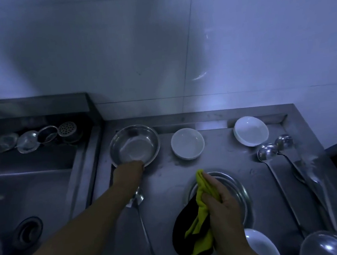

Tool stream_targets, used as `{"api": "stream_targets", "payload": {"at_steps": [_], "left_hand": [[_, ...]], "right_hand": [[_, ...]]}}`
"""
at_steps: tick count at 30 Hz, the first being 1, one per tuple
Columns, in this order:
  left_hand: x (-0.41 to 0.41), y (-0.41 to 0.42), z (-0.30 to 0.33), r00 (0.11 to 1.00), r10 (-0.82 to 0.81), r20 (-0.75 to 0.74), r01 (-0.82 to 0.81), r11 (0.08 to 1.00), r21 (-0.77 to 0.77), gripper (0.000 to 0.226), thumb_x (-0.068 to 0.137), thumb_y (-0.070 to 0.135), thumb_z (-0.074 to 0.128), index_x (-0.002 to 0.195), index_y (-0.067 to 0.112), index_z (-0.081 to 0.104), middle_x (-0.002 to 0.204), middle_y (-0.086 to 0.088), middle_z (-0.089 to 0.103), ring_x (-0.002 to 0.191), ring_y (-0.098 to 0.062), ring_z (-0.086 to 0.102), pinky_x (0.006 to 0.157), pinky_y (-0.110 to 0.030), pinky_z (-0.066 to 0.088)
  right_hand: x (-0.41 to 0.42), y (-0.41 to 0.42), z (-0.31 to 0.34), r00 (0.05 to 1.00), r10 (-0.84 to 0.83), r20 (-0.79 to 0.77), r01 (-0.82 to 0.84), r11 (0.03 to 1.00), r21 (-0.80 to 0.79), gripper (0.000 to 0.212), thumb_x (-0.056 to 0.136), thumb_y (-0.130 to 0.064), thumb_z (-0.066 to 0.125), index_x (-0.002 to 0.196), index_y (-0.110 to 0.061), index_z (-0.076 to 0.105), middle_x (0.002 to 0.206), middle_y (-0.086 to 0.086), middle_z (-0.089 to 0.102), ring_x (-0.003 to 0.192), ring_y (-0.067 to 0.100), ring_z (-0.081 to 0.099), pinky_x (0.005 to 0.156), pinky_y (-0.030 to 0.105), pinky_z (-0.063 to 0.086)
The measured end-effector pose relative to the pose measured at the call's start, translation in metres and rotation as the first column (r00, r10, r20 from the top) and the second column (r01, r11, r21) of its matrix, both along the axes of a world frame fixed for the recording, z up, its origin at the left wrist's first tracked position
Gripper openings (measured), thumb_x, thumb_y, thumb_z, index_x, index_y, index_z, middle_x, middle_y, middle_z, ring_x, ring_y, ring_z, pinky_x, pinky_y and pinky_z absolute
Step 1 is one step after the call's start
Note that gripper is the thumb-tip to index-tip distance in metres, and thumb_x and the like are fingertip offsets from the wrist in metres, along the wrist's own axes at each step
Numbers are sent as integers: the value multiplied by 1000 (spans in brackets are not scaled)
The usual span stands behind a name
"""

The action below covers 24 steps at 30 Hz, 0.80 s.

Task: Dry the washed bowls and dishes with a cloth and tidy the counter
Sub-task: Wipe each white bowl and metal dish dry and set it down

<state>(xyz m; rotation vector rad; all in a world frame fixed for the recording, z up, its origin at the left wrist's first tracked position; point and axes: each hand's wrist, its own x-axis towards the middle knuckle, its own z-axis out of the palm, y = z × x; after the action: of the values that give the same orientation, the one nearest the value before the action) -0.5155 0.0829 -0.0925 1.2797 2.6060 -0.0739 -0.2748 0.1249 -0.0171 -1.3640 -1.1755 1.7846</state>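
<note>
The left hand (129, 169) reaches across the steel bench (168, 172) and grips the near rim of a steel bowl (134, 145) that sits at the back left of the bench, just beside the sink (31, 181). The right hand (219, 198) is clenched round a yellow and black cloth (195, 223), holding it bunched above a steel plate (230, 185) lying flat on the bench; the cloth and hand cover most of that plate's left side. Behind it, a white dish (187, 143) stands between the steel bowl and a second white dish (250, 130), which leans tilted against the raised back edge of the bench. A ladle (139, 204) lies under the left forearm, its handle running toward the near edge. Two more ladles (267, 152) lie along the right side, their bowls near the tilted dish. At the near right, a white bowl (261, 243) and a large steel bowl (327, 245) are partly cut off by the frame. At the back of the sink, several strainers (46, 134) lie in a row
</note>
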Motion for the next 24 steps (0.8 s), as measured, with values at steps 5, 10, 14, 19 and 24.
{"api": "stream_targets", "payload": {"at_steps": [5, 10, 14, 19, 24], "left_hand": [[6, 8, 6, 999, 27, 24, -27, 1000, -6, 18, 90, 25, 49, 101, 15, 58, 103, -5, 65, 94, -25, 61, 73, -31, 44], [56, 46, 17, 996, -51, 69, 28, 952, 305, 13, 84, 23, 55, 84, 10, 60, 86, -9, 63, 86, -30, 56, 67, -34, 37], [88, 91, 8, 778, 252, 576, -437, 875, 208, 21, 93, 23, 46, 99, 5, 56, 97, -14, 63, 91, -32, 60, 72, -33, 43], [104, 121, -4, 150, 351, 924, -875, 482, -40, 13, 91, 15, 50, 94, 2, 51, 98, -25, 60, 71, -35, 63, 76, -52, 56], [112, 121, -2, 77, 284, 956, -913, 404, -46, 34, 88, -8, 46, 122, -7, 48, 102, -21, 54, 91, -33, 57, 62, -36, 57]], "right_hand": [[5, 13, 2, 997, 3, -79, -7, 999, -47, 52, 84, 15, 52, 105, -28, 71, 96, -11, 74, 77, 1, 67, 61, 13, 51], [13, 26, 6, 991, -33, -129, 20, 995, -95, 50, 85, 12, 52, 99, -30, 75, 98, -10, 74, 77, 0, 67, 60, 12, 50], [21, 36, 13, 989, -56, -136, 41, 993, -113, 47, 86, 6, 54, 101, -34, 74, 99, -11, 74, 82, 4, 68, 63, 16, 53], [37, 46, 21, 988, -87, -126, 77, 994, -81, 45, 87, 7, 53, 107, -29, 71, 98, -11, 74, 83, 8, 69, 67, 19, 56], [48, 49, 30, 987, -86, -138, 80, 996, -48, 45, 87, 10, 51, 105, -27, 71, 92, -11, 75, 72, 4, 67, 60, 16, 53]]}}
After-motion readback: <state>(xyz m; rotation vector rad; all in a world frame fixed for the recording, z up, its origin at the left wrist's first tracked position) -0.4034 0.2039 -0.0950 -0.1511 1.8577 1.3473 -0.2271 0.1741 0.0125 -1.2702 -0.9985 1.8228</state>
